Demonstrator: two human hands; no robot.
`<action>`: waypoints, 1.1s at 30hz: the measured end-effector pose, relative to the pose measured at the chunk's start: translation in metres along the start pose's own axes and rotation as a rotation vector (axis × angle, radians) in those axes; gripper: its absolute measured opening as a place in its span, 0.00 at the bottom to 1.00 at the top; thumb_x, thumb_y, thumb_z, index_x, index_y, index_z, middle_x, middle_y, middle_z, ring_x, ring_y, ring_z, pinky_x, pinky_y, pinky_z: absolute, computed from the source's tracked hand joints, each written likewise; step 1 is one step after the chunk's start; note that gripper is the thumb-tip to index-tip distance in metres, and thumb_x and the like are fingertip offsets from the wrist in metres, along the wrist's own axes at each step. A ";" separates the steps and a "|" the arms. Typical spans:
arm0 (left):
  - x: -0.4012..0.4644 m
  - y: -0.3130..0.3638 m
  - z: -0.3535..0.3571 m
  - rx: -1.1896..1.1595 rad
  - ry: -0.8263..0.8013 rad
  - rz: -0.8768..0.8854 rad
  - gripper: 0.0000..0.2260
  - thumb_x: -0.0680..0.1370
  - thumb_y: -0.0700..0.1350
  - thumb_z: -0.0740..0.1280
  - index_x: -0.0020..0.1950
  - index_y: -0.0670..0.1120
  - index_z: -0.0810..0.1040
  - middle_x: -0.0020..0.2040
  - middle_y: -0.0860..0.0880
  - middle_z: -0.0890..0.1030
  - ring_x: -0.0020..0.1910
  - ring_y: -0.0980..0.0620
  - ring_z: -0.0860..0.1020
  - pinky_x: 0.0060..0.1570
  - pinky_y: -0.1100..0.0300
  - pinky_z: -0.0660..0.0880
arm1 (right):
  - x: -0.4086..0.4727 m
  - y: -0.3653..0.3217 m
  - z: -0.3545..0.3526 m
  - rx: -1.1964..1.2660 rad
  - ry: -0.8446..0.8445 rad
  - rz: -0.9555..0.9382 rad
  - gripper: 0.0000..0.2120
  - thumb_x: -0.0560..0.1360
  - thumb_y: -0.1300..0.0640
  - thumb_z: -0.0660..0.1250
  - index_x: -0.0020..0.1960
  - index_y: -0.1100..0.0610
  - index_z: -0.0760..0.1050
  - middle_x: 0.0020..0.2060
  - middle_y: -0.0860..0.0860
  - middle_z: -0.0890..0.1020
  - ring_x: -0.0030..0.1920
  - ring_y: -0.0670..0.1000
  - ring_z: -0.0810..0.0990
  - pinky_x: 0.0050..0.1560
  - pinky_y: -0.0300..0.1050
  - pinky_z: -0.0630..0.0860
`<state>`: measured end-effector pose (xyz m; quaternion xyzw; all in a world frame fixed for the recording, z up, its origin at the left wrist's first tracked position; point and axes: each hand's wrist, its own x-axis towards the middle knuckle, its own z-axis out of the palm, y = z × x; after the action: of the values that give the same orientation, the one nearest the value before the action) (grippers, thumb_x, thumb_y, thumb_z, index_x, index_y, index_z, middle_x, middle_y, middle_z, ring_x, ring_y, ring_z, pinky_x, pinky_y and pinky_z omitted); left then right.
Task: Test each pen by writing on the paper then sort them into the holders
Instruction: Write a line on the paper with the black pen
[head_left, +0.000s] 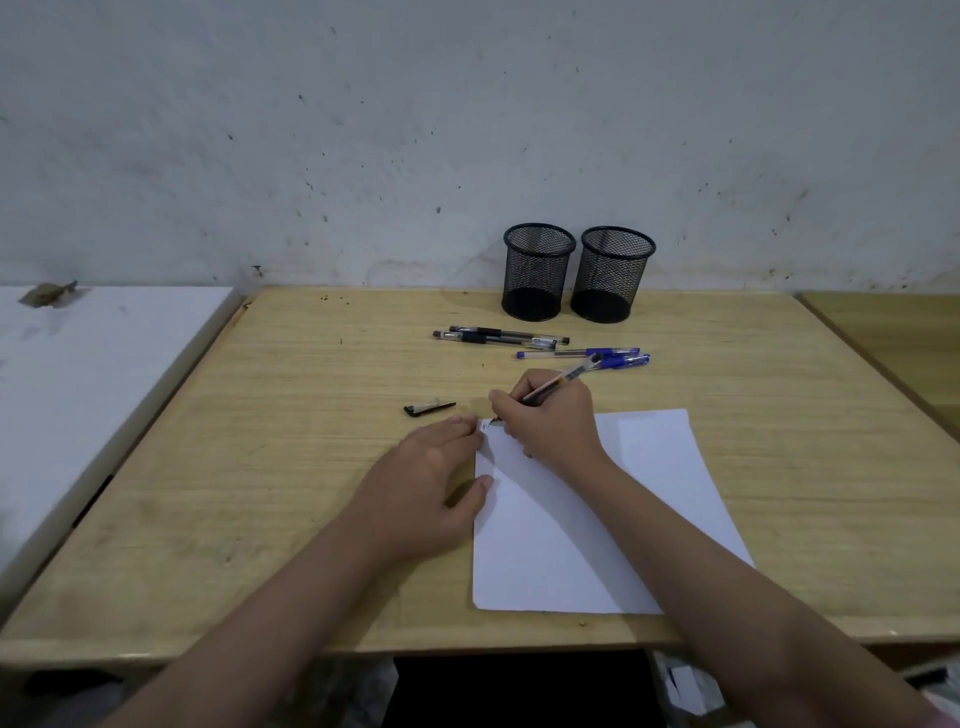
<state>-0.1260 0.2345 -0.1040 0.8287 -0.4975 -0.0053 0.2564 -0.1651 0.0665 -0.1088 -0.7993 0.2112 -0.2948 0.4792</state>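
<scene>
While right hand (553, 421) writes, pen cap (429, 408) lies beside paper (649, 467) — holders (537, 273) behind.

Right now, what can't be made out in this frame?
- Pen tip: head view, hidden behind the right hand.
- Marks on the paper: too small to read.
- Insides of both holders: mesh too dark.
- Under the table: blurred and cut off.

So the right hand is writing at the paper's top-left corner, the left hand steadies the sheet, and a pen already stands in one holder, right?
Not quite: in the head view both holders look empty. The rest holds: the right hand writes with a pen at the paper's top-left corner, and the left hand steadies the sheet.
</scene>
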 end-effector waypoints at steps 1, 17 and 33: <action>0.000 0.000 0.000 -0.002 -0.002 0.000 0.26 0.73 0.54 0.59 0.69 0.46 0.68 0.71 0.52 0.68 0.71 0.57 0.63 0.66 0.66 0.59 | 0.000 0.000 0.000 -0.003 0.004 -0.001 0.10 0.69 0.62 0.71 0.32 0.66 0.76 0.27 0.61 0.80 0.26 0.51 0.75 0.29 0.49 0.76; 0.000 0.000 -0.001 -0.012 -0.003 -0.020 0.28 0.71 0.57 0.57 0.68 0.47 0.69 0.71 0.52 0.69 0.70 0.57 0.64 0.68 0.62 0.62 | 0.000 0.003 0.002 -0.055 0.065 -0.063 0.10 0.68 0.64 0.70 0.30 0.66 0.74 0.23 0.59 0.75 0.24 0.51 0.71 0.26 0.50 0.75; 0.000 -0.001 -0.001 -0.018 -0.001 -0.021 0.27 0.71 0.57 0.57 0.68 0.47 0.69 0.71 0.53 0.69 0.70 0.58 0.63 0.67 0.65 0.59 | 0.000 0.000 0.000 -0.024 0.099 0.020 0.10 0.67 0.64 0.68 0.30 0.67 0.72 0.26 0.66 0.76 0.25 0.56 0.71 0.28 0.54 0.76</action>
<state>-0.1256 0.2354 -0.1036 0.8314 -0.4891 -0.0128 0.2635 -0.1645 0.0667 -0.1085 -0.7871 0.2460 -0.3270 0.4615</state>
